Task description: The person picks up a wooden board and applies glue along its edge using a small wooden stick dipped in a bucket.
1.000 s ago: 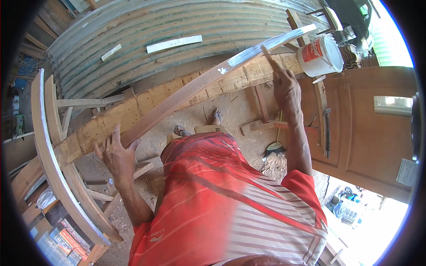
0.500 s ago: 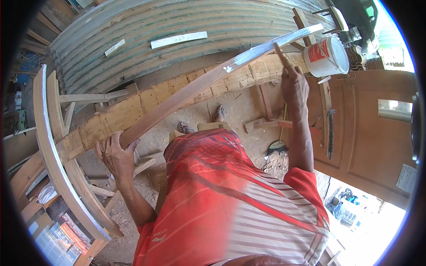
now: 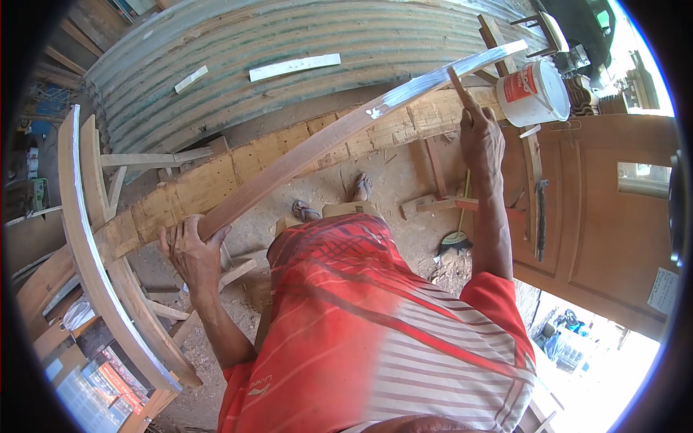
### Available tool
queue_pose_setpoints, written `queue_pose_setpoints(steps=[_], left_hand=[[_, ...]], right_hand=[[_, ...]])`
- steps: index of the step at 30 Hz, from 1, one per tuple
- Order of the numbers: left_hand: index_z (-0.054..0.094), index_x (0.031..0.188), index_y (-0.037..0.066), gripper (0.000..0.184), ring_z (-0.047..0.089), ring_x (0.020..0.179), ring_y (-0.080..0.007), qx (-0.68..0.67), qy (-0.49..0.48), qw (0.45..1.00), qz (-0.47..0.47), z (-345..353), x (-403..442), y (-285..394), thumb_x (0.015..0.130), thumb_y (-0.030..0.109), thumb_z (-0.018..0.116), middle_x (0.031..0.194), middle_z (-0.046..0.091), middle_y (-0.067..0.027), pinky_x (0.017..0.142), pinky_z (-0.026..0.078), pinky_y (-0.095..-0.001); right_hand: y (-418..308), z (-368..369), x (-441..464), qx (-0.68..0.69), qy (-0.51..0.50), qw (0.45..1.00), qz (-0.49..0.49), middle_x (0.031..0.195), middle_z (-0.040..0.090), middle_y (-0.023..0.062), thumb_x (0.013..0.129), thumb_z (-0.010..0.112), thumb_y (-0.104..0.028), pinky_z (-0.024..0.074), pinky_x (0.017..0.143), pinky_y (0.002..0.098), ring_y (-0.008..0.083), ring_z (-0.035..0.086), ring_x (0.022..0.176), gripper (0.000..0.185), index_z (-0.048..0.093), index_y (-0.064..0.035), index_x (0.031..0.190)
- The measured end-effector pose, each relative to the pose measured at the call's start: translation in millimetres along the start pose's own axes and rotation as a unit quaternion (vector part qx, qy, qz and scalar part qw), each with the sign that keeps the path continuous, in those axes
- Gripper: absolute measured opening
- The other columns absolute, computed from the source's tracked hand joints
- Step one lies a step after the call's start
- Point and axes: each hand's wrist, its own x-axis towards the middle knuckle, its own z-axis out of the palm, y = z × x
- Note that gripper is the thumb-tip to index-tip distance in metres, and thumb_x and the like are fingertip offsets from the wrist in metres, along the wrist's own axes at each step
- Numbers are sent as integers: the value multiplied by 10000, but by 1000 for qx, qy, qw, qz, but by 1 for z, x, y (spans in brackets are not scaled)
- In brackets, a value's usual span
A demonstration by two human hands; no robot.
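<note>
My left hand [image 3: 193,252] is closed around the near end of a long wooden board [image 3: 289,164]. Toward its far end, white paste or paint [image 3: 415,88] streaks the board's face, with a small white blob at the near edge of the streaks. My right hand [image 3: 482,144] grips a thin brown wooden stick [image 3: 460,86], whose tip meets the edge of the coated stretch. The board slants up across a thick, rough timber beam [image 3: 184,189].
A white bucket [image 3: 541,105] with a red label stands at the beam's right end. Left of me, another long board [image 3: 90,249] has a white-coated edge. Two white strips [image 3: 294,67] lie on corrugated metal sheeting [image 3: 216,43]. A panelled wooden door [image 3: 592,224] is at right.
The view has shifted slightly. My left hand keeps its grip on the board's end, and the stick stays at nearly the same spot along the coated part.
</note>
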Motion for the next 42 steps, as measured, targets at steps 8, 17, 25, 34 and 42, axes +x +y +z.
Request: queue_pose_setpoints(steps=[8, 17, 25, 34, 42], left_hand=[[712, 1129, 65, 523, 676, 1166, -330, -2, 3, 1000, -1, 2, 0, -2, 765, 372, 928, 1112, 762, -144, 1237, 308, -546], [705, 1141, 58, 538, 669, 1174, -348, 9, -7, 1000, -4, 1, 0, -1, 777, 392, 918, 1137, 759, -157, 1241, 300, -564], [703, 1149, 51, 551, 665, 1174, -350, 33, -1, 999, 6, 3, -1, -2, 791, 416, 908, 1145, 756, -157, 1242, 296, -564], [703, 1155, 38, 568, 662, 1189, -358, 37, -6, 999, -1, 1, 0, 1, 808, 446, 892, 1168, 754, -166, 1249, 287, -551], [707, 1137, 46, 550, 669, 1169, -355, 30, -15, 999, -13, 2, 1, 1, 798, 433, 905, 1138, 757, -164, 1240, 307, -542]], right_hand=[[1, 17, 0, 51, -5, 996, -78, 1014, 718, 170, 1042, 639, -216, 567, 731, 514, 415, 719, 841, 243, 731, -165, 1261], [113, 40, 86, -1, 77, 996, -38, 1144, 752, 220, 1084, 535, -193, 570, 884, 515, 404, 731, 1019, 398, 655, -267, 1457], [86, 38, 65, 22, -26, 995, -95, 1052, 743, 229, 1099, 554, -151, 562, 815, 491, 399, 736, 935, 352, 682, -97, 1423], [131, 34, 98, 55, 34, 997, -41, 1206, 734, 251, 1112, 531, -226, 576, 917, 488, 439, 714, 1117, 339, 693, -99, 1382], [63, 27, 21, 133, -51, 974, -178, 814, 646, 157, 1083, 512, -66, 516, 559, 431, 283, 674, 667, 360, 638, -40, 1419]])
